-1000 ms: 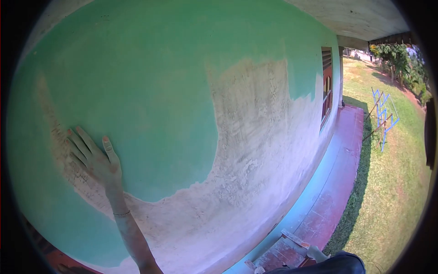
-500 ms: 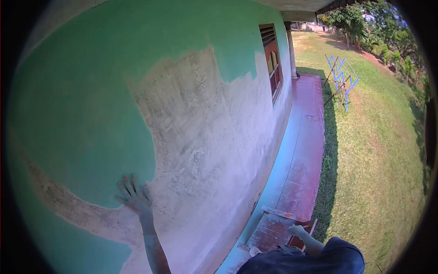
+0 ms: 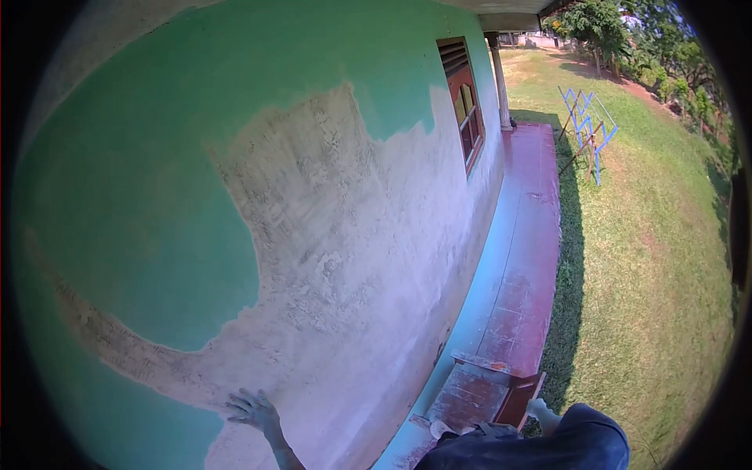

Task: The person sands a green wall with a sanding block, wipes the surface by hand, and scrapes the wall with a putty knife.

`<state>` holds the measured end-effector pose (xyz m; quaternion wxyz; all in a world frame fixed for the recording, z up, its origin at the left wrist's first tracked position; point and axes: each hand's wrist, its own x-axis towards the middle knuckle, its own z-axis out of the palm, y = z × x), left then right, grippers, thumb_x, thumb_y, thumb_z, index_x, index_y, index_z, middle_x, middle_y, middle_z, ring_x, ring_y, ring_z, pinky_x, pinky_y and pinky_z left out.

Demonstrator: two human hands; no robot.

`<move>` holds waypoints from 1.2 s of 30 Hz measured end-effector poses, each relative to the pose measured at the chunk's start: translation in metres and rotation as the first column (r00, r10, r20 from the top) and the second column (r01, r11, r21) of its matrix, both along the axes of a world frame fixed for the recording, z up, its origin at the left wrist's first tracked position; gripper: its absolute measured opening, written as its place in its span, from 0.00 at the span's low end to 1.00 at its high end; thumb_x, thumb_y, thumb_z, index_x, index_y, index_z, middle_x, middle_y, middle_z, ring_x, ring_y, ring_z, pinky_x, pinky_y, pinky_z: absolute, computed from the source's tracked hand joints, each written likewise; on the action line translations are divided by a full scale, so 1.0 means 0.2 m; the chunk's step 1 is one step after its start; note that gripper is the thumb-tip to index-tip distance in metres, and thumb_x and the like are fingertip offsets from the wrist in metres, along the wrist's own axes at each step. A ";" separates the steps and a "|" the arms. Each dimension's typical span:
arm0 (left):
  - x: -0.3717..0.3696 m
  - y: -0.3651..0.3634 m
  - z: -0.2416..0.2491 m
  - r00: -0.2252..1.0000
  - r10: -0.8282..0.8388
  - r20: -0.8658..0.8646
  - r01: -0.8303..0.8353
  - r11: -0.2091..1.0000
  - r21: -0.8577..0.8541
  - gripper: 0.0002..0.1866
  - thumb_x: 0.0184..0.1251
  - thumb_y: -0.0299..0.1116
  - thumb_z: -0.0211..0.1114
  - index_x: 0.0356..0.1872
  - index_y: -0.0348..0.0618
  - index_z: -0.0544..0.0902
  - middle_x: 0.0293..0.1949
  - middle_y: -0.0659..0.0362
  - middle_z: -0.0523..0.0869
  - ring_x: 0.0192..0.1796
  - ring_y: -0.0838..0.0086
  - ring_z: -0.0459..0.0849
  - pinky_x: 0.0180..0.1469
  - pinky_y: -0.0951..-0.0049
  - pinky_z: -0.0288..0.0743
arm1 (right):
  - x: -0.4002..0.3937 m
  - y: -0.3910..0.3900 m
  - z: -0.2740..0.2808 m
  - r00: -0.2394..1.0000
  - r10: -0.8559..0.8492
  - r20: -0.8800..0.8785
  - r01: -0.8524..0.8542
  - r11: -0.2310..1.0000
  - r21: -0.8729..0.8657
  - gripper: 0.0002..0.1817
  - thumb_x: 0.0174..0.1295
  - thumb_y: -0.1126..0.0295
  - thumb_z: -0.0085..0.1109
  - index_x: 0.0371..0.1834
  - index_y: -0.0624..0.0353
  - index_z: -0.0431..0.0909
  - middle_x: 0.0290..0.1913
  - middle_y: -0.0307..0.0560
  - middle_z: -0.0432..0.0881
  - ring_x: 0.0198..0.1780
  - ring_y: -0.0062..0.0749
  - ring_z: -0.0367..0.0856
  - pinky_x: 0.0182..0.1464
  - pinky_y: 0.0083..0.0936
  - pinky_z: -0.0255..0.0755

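The left hand is pressing flat on the wall; the chair is standing right of it on the walkway; the right hand is touching the chair's back.

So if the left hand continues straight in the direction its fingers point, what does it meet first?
The left hand lies spread on the scraped wall, fingers pointing up and left. Sliding that way, it would probably first reach the edge of the green paint patch above it. Nothing else appears in that line.
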<state>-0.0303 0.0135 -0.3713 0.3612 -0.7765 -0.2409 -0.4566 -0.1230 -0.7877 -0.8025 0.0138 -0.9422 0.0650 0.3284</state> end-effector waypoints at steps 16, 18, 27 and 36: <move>-0.56 -0.49 -0.59 0.916 -0.383 -0.118 -0.301 -0.463 -0.834 0.38 0.80 0.62 0.48 0.74 0.39 0.71 0.72 0.49 0.77 0.65 0.59 0.81 0.73 0.57 0.65 | 0.64 0.59 1.06 0.849 -0.432 -0.303 0.317 -0.043 0.948 0.17 0.70 0.75 0.64 0.60 0.67 0.84 0.52 0.50 0.90 0.49 0.33 0.89 0.54 0.28 0.83; -0.51 -0.78 -0.44 0.762 -0.646 -0.038 -0.381 -0.400 -0.834 0.35 0.84 0.58 0.43 0.77 0.41 0.69 0.74 0.52 0.76 0.73 0.62 0.73 0.77 0.59 0.60 | 0.77 0.81 1.33 0.964 -0.119 -0.237 0.237 -0.015 0.971 0.19 0.70 0.74 0.66 0.64 0.63 0.83 0.52 0.44 0.89 0.51 0.26 0.86 0.55 0.24 0.80; -0.44 -1.37 -0.26 0.695 -0.359 0.623 -0.016 -0.874 -0.485 0.31 0.88 0.48 0.46 0.78 0.34 0.65 0.74 0.53 0.72 0.75 0.69 0.68 0.77 0.69 0.59 | 0.81 1.74 2.21 0.830 0.527 0.182 -0.134 -0.129 0.983 0.22 0.70 0.74 0.66 0.67 0.59 0.81 0.57 0.43 0.88 0.55 0.22 0.83 0.59 0.24 0.77; -0.57 -1.26 -0.09 0.582 -0.237 0.778 0.323 -0.811 -0.489 0.26 0.87 0.45 0.49 0.72 0.33 0.73 0.66 0.51 0.81 0.66 0.71 0.77 0.72 0.68 0.67 | 0.89 2.18 2.50 0.290 0.650 0.702 -0.774 -0.273 0.572 0.24 0.66 0.69 0.69 0.67 0.47 0.81 0.60 0.44 0.84 0.65 0.38 0.77 0.69 0.38 0.68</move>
